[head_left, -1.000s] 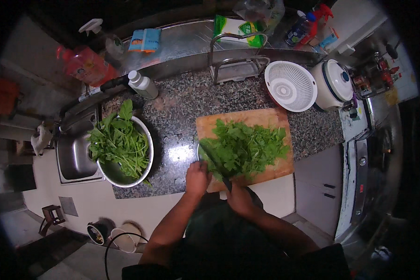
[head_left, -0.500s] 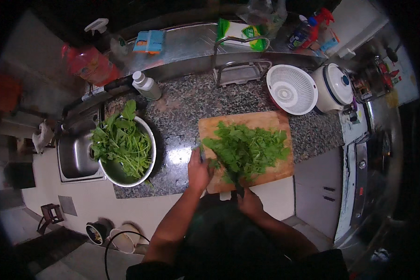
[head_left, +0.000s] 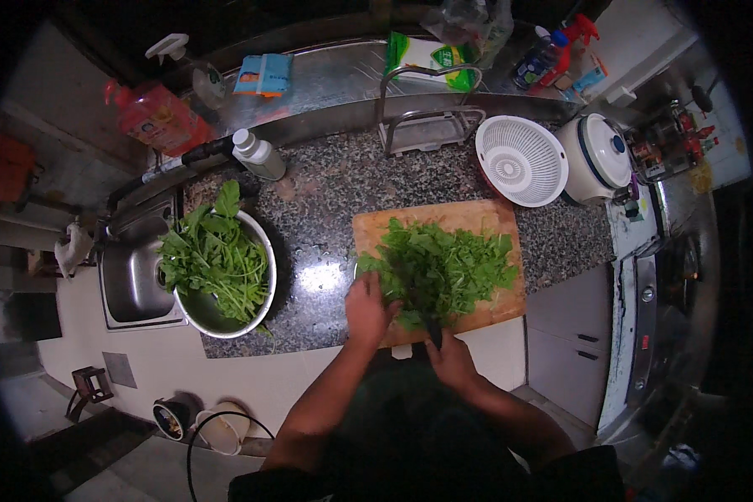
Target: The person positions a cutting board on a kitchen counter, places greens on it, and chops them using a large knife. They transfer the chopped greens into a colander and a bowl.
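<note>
You look to be partway through chopping the greens (head_left: 468, 268), which lie heaped over the middle of the board (head_left: 500, 219) at the near edge of the counter (head_left: 318, 217). Your right hand (head_left: 455, 361) is wrapped around the handle of the knife (head_left: 432, 331), whose dark blade points far and slightly left into the heap. Your left hand (head_left: 370, 311) is at the heap's left edge, fingers bent toward the leaves; whether they pinch any, you cannot tell from here. The two hands stand apart, near the board's near edge. As I judge it, the next cut calls for gathering the loose bits on the left and tucking those fingertips clear of the edge, since the blade is hard to pick out against the foliage. The heap itself is the main hindrance, covering much of the wood and leaving bare strips mainly at the far and right sides. To the left, well apart from the board, a metal bowl (head_left: 271, 259) holds long-stemmed leaves (head_left: 217, 259), just beside the sink (head_left: 138, 289). A white bottle (head_left: 259, 156) stands beyond it. Far right, a white basket (head_left: 520, 159) crowds the board's corner, with a cooker (head_left: 601, 155) next to it.
</note>
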The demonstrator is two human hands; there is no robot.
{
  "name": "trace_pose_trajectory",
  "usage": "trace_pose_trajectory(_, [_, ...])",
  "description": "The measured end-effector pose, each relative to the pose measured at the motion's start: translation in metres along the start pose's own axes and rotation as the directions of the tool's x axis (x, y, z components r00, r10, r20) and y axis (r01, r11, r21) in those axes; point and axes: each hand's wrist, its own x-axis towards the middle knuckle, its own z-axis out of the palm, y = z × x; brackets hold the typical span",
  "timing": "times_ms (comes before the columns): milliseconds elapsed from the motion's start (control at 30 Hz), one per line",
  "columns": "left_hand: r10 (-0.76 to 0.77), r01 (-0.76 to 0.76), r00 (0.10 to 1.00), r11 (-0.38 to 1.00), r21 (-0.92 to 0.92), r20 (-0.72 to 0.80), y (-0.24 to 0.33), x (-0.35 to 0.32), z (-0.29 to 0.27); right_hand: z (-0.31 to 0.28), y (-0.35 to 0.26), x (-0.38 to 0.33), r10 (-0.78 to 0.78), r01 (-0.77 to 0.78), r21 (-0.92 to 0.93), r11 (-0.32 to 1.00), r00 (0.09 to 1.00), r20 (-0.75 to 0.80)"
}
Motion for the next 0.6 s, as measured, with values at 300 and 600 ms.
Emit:
trace_pose_trajectory(300, [-0.025,0.031,0.995,0.998,-0.057,0.095,-0.018,-0.03,0.002,0.009,-0.012,0.009,0.022,-0.011,-0.084,0.996,0.991,0.135])
trace_pose_trajectory(600, [0.039,-0.031,0.986,0.998,-0.052,0.164,-0.018,-0.034,0.013,0.019,-0.009,0.036,-0.114,0.119,-0.079,0.99,0.992,0.059])
